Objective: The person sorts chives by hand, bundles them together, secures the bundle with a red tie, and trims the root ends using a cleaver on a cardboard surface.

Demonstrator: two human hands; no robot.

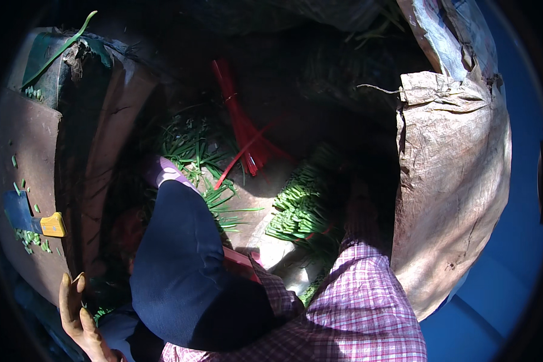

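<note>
My left hand (83,323) is raised at the lower left, beside the near edge of a brown board (33,130). Its fingers are bent but apart, and I see nothing gripped in them; a thin pale sliver shows near the fingertips. On the board, just beyond the hand, lies a cleaver with a yellow handle (53,224) and a dark blade (22,211). Short green cut pieces (33,242) are scattered around it. My right hand is out of view. Between my legs lies a bundle of green stalks (292,214), cut ends toward the light.
Red plastic strips (238,123) lie on the shaded ground ahead, beside loose green leaves (193,145). My dark-covered knee (181,265) and plaid-covered leg (362,289) fill the near middle. A tall tan sack (452,181) stands at the right, against a blue surface (513,289).
</note>
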